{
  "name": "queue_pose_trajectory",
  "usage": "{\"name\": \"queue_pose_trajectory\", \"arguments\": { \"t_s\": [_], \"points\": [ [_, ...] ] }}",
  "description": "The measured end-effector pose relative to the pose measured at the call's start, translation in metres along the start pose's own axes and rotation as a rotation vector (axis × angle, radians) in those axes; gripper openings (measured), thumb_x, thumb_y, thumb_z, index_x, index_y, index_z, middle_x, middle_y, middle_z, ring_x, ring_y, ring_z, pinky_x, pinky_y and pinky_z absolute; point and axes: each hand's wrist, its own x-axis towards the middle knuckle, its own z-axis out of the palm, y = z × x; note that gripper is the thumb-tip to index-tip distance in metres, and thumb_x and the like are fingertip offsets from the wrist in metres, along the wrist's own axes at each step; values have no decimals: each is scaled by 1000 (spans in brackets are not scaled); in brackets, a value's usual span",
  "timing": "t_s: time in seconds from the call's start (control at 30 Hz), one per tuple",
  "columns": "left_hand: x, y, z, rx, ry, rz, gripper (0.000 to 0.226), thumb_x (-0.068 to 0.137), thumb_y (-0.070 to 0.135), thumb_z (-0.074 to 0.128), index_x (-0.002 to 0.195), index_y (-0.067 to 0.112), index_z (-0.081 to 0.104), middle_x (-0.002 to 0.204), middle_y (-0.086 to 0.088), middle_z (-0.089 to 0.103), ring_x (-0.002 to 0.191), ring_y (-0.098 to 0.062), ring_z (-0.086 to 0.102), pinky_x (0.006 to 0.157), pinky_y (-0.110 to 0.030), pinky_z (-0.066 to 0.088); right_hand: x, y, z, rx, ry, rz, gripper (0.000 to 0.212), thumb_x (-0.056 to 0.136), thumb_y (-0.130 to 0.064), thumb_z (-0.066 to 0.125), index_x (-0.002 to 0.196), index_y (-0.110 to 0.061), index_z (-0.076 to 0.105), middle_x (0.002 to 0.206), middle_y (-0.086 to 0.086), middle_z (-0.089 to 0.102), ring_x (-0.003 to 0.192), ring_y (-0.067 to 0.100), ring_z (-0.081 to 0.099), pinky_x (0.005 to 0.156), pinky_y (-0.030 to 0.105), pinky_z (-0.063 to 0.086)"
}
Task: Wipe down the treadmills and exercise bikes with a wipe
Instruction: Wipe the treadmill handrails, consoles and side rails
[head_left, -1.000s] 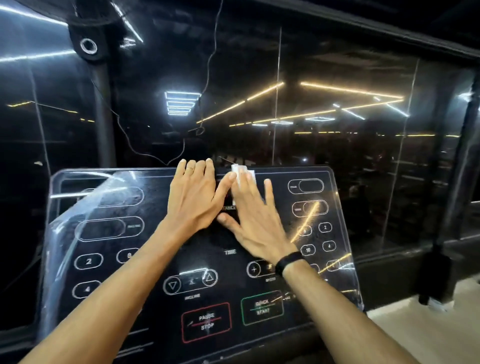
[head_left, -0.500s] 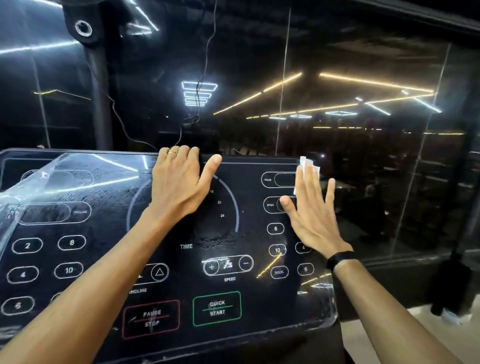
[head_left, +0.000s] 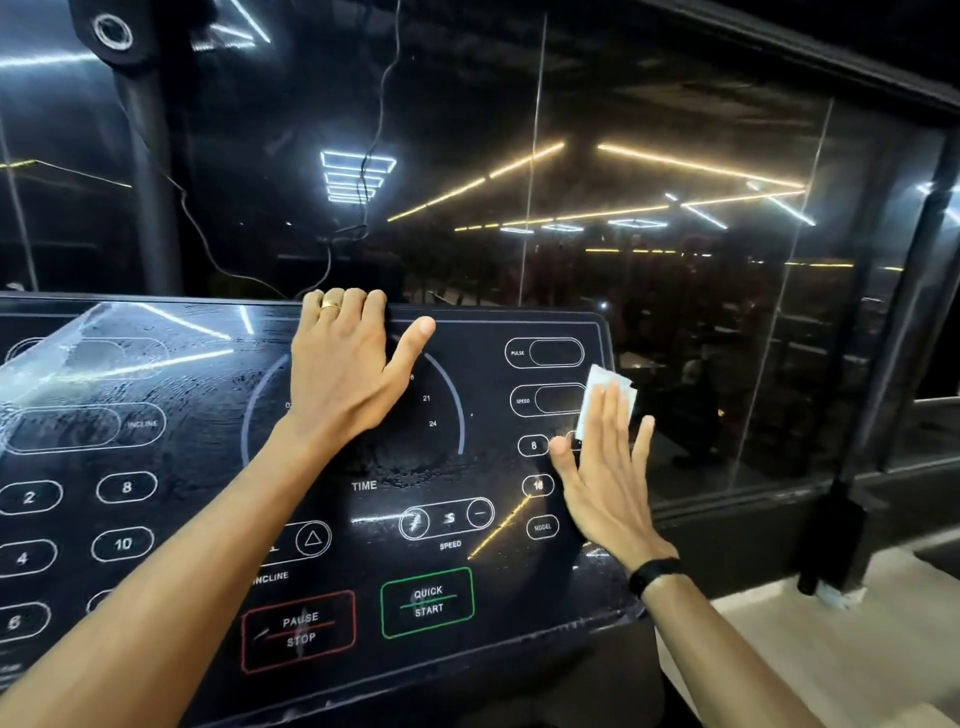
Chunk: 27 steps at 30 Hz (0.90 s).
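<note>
A: Where does the wipe (head_left: 607, 402) sit?

B: At the right edge of the treadmill console (head_left: 363, 525), right of centre in the frame, beside the oval marked SPEED. The right hand (head_left: 608, 467) lies flat on it, fingers straight and spread, pressing it to the panel; a corner of white shows above the fingertips.

A: And the left hand (head_left: 345, 366)?

B: Upper centre, palm down on the console. Its 4 fingers curl over the top edge and the thumb points right, spread wide. A gold ring (head_left: 331, 305) sits on 1 finger.

A: Anything else?

B: A black wristband (head_left: 655, 574) circles the right wrist. Clear plastic film (head_left: 57, 358) lifts off the console at the left. The PAUSE STOP button (head_left: 298, 630) and QUICK START button (head_left: 427, 601) lie at the lower centre. Dark glass (head_left: 649, 156) behind reflects strip lights.
</note>
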Motion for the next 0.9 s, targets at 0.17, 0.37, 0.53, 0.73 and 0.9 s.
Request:
{"name": "queue_pose_trajectory", "arguments": {
  "t_s": [0.17,0.37,0.53,0.73,0.9],
  "points": [
    [1,-13,-5,-44,-44,57,76,100,65,18,118,6,63,112,-11,66,112,-30,56,107,-40,30,4,-58,9,4,5,-102,89,93,-74,-2,155,-13,-23,163,4,-30,150,18,-27,120,43,-21],
    [-1,-44,-25,-102,-115,71,81,100,61,8,143,8,50,144,-10,54,140,-28,41,120,-42,19,-1,-122,19,2,-10,-226,98,93,-75,11,154,-6,-21,163,12,-27,151,21,-25,125,45,-6],
    [-14,-73,-43,-37,-164,22,94,93,67,-3,149,5,40,156,-13,39,149,-25,27,124,-41,4,-9,-176,29,14,1,-293,103,92,-79,12,155,-2,-16,163,16,-24,151,24,-24,126,46,0],
    [-28,-115,-63,54,-164,11,103,91,70,-12,148,0,37,155,-16,39,148,-28,28,124,-44,1,-16,-230,38,14,13,-379,101,95,-75,21,156,-1,-11,164,17,-22,151,26,-24,126,47,3],
    [-36,-134,-74,70,-164,-11,104,90,70,-14,148,2,39,156,-13,39,148,-25,28,124,-43,-2,-21,-263,45,-32,15,-407,103,95,-77,22,156,1,-10,164,18,-20,151,27,-23,126,47,6]
  ]
}}
